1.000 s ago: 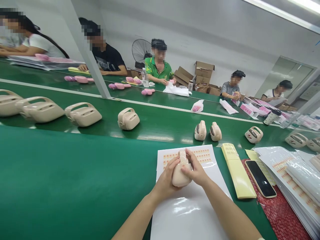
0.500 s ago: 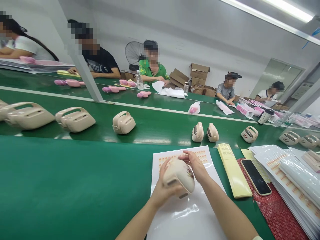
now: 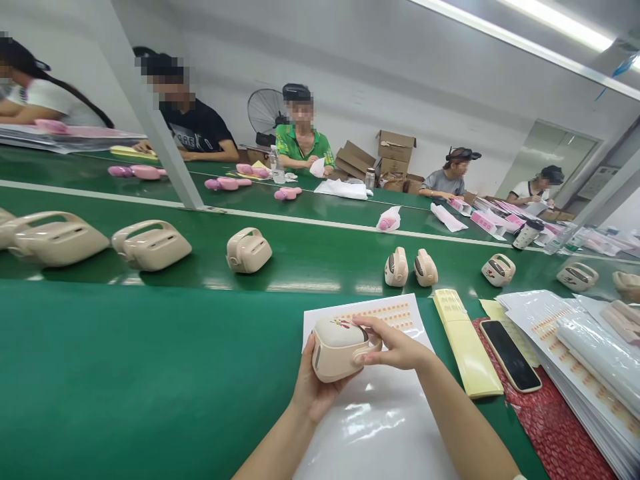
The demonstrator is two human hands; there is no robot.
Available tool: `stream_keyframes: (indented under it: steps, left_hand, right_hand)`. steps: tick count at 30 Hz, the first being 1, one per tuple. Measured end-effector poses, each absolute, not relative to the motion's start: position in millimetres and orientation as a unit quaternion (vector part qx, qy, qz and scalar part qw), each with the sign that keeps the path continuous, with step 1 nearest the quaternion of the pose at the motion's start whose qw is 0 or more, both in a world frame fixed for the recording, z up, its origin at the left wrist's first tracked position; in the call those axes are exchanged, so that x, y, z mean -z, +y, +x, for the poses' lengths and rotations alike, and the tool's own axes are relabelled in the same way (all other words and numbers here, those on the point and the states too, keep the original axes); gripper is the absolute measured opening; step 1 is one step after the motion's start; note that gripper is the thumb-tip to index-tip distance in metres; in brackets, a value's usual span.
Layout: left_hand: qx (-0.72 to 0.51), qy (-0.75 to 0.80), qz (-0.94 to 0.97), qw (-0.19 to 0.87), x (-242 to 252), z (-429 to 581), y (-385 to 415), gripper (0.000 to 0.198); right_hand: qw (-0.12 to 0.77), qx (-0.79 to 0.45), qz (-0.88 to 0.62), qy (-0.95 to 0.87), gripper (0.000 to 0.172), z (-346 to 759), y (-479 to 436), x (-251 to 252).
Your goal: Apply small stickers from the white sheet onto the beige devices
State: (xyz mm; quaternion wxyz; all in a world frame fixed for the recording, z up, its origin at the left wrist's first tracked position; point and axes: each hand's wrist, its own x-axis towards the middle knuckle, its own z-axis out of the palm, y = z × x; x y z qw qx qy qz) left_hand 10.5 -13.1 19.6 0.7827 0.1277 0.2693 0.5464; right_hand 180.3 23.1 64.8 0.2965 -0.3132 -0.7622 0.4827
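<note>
The beige appliance (image 3: pixel 330 363) is held by both hands over the upper part of a white sheet (image 3: pixel 370 433); its underside and near end are cupped by the left hand (image 3: pixel 311 393), clamped there with the thumb laid up the side; its other end is gripped at the handle (image 3: pixel 376 343) by the right hand (image 3: pixel 397 348), with the thumb pressed low and the fingers laid over the top edge; the appliance is turned so that its white top panel (image 3: pixel 340 330), printed with a red motif, is shown upward.

Rows of small orange stickers (image 3: pixel 387 311) are borne by the sheet just beyond the hands; to the right, a yellow strip (image 3: pixel 469 357) is laid flat, with a dark-screened phone (image 3: pixel 510 355) beside it, partly over red bubble wrap (image 3: pixel 565 433); farther right, more white sheets (image 3: pixel 543 317) are stacked and topped with clear plastic (image 3: pixel 600 343).

Beyond the green mat (image 3: pixel 150 380), similar appliances (image 3: pixel 153 247) are spaced along a green belt (image 3: pixel 325 257); past a pale rail (image 3: pixel 300 223), pink brushes (image 3: pixel 227 183) and a clear bottle (image 3: pixel 277 167) are set out; a white wrapping is handled by a co-worker in a green shirt (image 3: pixel 296 143); cardboard boxes (image 3: pixel 395 150) are piled behind.
</note>
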Motion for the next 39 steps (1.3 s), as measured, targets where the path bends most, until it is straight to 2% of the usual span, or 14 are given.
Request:
stream_keyframes:
  steps: [3,5,8,10,12,15,18,21,28,36,39]
  left_hand:
    - [-0.564,0.272,0.135,0.768,-11,6,-10,0.058]
    - [-0.584,0.270,0.174,0.745,-5,3,-6,0.061]
    - [-0.604,0.270,0.275,0.698,3,-1,0,0.064]
    - [-0.604,0.286,0.319,0.672,7,1,3,0.064]
    - [-0.579,0.329,0.348,0.660,9,7,4,0.063]
    - [-0.468,0.414,0.475,0.620,12,23,-1,0.059]
    - [-0.403,0.417,0.567,0.585,14,39,-11,0.034]
    - [-0.357,0.416,0.632,0.548,14,46,-19,0.012]
    - [-0.294,0.410,0.712,0.489,16,40,-20,0.018]
    - [-0.271,0.389,0.749,0.463,19,36,-20,0.018]
    - [-0.286,0.391,0.744,0.461,17,34,-21,0.017]
  right_hand:
    - [0.346,-0.503,-0.425,-0.669,0.048,186,30,-59]
    - [0.329,-0.550,-0.477,-0.602,0.041,183,30,-57]
    - [0.280,-0.665,-0.463,-0.514,0.036,172,27,-57]
    - [0.327,-0.680,-0.463,-0.466,0.029,165,28,-62]
    - [0.400,-0.640,-0.481,-0.445,0.023,160,36,-70]
    - [0.474,-0.560,-0.501,-0.459,0.019,154,60,-85]
    - [0.502,-0.431,-0.543,-0.517,0.016,140,93,-98]
    - [0.497,-0.360,-0.578,-0.538,0.014,117,129,-102]
    - [0.464,-0.316,-0.626,-0.542,0.012,67,190,-88]
    - [0.372,-0.348,-0.639,-0.576,0.005,45,194,-72]
    - [0.385,-0.289,-0.636,-0.602,0.024,67,184,-79]
